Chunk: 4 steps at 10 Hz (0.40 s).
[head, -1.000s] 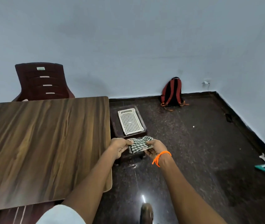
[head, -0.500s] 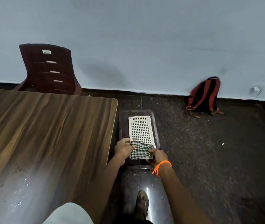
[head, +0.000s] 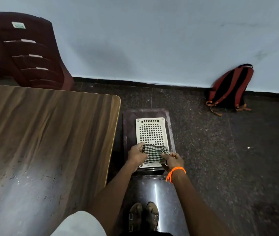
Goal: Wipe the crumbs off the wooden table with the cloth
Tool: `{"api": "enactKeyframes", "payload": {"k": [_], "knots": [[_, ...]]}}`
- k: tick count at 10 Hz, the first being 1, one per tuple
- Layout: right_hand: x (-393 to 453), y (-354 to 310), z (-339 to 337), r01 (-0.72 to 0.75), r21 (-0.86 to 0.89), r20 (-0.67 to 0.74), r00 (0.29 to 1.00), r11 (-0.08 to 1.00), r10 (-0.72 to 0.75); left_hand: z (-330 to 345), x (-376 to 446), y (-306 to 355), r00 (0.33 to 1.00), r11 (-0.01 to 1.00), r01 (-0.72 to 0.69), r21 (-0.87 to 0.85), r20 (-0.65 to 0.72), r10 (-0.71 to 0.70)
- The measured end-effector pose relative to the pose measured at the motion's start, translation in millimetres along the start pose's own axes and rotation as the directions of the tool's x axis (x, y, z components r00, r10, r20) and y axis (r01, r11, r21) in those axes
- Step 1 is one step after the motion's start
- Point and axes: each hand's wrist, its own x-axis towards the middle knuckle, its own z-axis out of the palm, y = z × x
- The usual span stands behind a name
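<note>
A green-and-white checked cloth lies over the near end of a white perforated basket that rests on a low dark stool right of the table. My left hand grips the cloth's left edge. My right hand, with an orange band at the wrist, pinches its right side. The wooden table fills the left of the view, and small dark crumbs speckle its near part under a bright glare.
A dark red plastic chair stands behind the table's far edge against the pale wall. A red and black backpack leans on the wall at the right. My sandalled feet stand on the dark speckled floor below the stool.
The view has tilted down and come closer to the stool. Both hands stay on the cloth, which now rests on the basket's near end instead of in front of it.
</note>
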Motion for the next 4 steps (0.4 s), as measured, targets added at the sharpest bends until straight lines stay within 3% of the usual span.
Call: {"api": "enactKeyframes", "payload": {"k": [1, 2, 3, 4], "knots": [[17.2, 9.0, -5.3, 0.051, -0.244, -0.068, 0.995, 0.968, -0.070, 1.6, 9.5, -4.3, 1.000, 0.988, -0.011, 0.155, -0.005, 0.012], [12.1, 10.4, -13.3, 0.026, -0.326, -0.059, 0.997, 0.945, -0.048, -0.2, 1.3, -7.3, 1.000, 0.972, -0.009, 0.236, -0.009, 0.012], [-4.9, -4.8, -7.7, 0.091, -0.378, -0.041, 0.992, 0.921, -0.115, -3.8, -10.5, 1.6, 0.995, 0.951, -0.087, 0.296, -0.024, 0.098], [-34.9, -31.9, 3.3, 0.209, -0.462, -0.038, 0.966, 0.862, -0.255, -12.9, -25.8, 21.4, 0.946, 0.851, -0.265, 0.454, -0.051, 0.321]]}}
